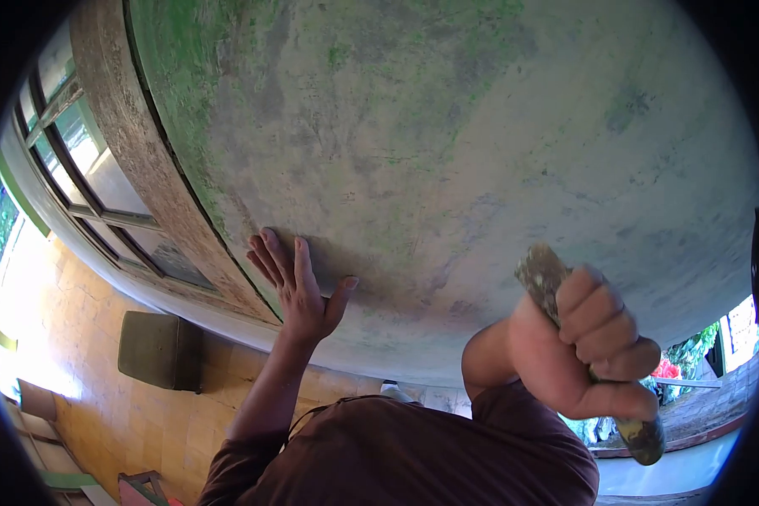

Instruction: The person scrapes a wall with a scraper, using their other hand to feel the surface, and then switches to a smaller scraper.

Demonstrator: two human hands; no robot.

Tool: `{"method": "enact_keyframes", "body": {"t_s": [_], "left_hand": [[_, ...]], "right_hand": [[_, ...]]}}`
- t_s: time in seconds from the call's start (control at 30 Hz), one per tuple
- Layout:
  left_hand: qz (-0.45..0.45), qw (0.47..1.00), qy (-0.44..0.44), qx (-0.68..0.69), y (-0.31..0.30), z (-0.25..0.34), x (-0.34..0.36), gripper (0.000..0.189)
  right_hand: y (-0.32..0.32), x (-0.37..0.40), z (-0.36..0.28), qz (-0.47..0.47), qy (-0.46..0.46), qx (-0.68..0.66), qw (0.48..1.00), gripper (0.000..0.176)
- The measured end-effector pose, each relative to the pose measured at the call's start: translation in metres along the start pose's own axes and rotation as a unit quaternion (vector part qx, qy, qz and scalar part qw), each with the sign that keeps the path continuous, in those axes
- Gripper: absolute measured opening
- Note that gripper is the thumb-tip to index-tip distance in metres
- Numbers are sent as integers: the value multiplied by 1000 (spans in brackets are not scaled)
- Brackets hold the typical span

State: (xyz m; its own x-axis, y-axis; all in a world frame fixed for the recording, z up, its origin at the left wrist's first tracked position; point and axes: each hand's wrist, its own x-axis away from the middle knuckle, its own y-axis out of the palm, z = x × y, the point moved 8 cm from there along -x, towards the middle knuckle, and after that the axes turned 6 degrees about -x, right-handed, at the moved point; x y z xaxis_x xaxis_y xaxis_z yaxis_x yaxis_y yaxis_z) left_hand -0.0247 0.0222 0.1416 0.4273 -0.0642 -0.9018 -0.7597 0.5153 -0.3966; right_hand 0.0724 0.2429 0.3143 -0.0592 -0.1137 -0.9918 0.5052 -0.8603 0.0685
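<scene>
My left hand rests flat against the worn wall, fingers spread, close to the wooden frame at its left. The wall has patchy green and whitish paint with scuffs and fine cracks. My right hand is raised in front of the wall's right part, with its fingers wrapped round a short, stained hand tool. A flat, speckled end sticks out above the fist, and a dark rounded butt shows below the thumb. The middle of the tool is hidden in my grip, and I cannot tell its exact kind.
A weathered wooden frame borders the wall at the left, next to a paned window. A dark green box-shaped stool stands on the yellowish tiled floor. Plants and a ledge show at the lower right.
</scene>
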Motion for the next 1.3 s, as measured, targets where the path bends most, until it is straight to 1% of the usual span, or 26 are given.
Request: {"method": "enact_keyframes", "body": {"t_s": [0.07,0.1,0.13,0.2,0.23,0.3,0.33,0.4,0.43,0.5,0.53,0.6,0.63,0.73,0.77,0.8,0.87,0.9,1.0,1.07,1.13,1.17,1.2,1.27,1.3], "left_hand": [[-2,1000,-1,0,-1,2,0,83],[-3,1000,0,2,0,3,1,83],[0,1000,2,3,1,2,1,83],[6,1000,4,2,0,0,1,83],[3,1000,5,0,0,0,1,83],[-1,1000,3,-4,0,-1,2,83],[0,1000,2,1,0,-1,2,82],[1,1000,4,8,1,0,1,82],[3,1000,6,8,0,0,1,82],[7,1000,7,7,-1,0,0,82],[0,1000,11,-7,-1,1,-1,83],[-13,1000,15,-20,0,2,1,84],[-11,1000,16,-19,0,2,1,84],[-2,1000,14,-5,1,2,1,83],[3,1000,7,4,0,0,2,82],[5,1000,7,2,1,-1,1,82],[5,1000,10,3,0,-1,2,82],[1,1000,12,3,0,0,3,82],[3,1000,11,3,0,-1,3,82],[-2,1000,8,5,2,-3,4,81],[1,1000,10,0,2,-3,3,82],[0,1000,13,-4,1,-2,4,82],[-3,1000,14,-2,1,-1,6,82],[-2,1000,14,-2,2,-2,5,82],[-2,1000,16,-1,1,-2,5,82]], "right_hand": [[-3,2,26,-1,28,33,999,44],[-4,3,28,9,57,18,998,44],[-2,1,25,8,55,19,998,44],[8,-3,8,-9,11,9,1000,44],[8,-3,6,-11,9,6,1000,44],[6,-2,1,-8,-6,76,997,44],[7,-1,5,-7,-5,77,997,44],[3,0,30,22,70,53,996,47],[4,-1,23,21,67,53,996,47],[9,-3,-8,21,-24,30,999,45],[9,-3,-5,19,-24,28,999,45],[5,1,6,21,2,219,976,43],[-1,2,31,20,57,21,998,43],[5,-1,14,16,38,43,998,44],[9,-2,2,0,11,24,1000,43],[8,-2,3,0,10,21,1000,43],[7,-1,3,2,2,86,996,43],[-1,1,31,24,56,55,997,43],[4,0,19,21,50,34,998,42],[9,-1,7,23,29,13,999,42],[6,0,-2,45,-30,57,997,42],[-1,1,23,24,45,66,997,42],[0,2,21,26,46,68,996,42],[3,1,21,37,66,18,997,42],[4,1,14,38,65,19,997,42]]}}
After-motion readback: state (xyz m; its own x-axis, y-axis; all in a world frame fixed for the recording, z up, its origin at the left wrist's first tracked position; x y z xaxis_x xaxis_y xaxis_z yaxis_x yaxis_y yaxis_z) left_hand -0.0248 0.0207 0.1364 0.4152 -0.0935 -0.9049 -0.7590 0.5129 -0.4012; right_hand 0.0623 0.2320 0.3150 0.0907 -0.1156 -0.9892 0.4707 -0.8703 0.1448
